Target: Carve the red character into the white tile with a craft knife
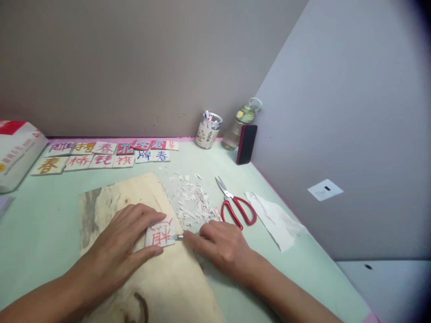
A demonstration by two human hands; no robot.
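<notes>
A white square tile (160, 234) with a red Chinese character lies on the wooden board (168, 278). My left hand (129, 235) grips the tile at its far and near edges between fingers and thumb. From the right, my right hand (220, 244) is closed around a carving knife (179, 237). Only its short metal end shows, touching the tile's right edge; the handle is hidden in my fingers. Pale shavings (193, 202) are scattered on the green tabletop just beyond the board's right edge.
Red-handled scissors (232, 197) lie open beside a crumpled white tissue (276, 220). Two rows of character tiles (107, 154) line the back left, near a white bag (18, 154). A can of sticks (207, 132), green bottle (235, 130) and upright phone (247, 144) stand by the walls.
</notes>
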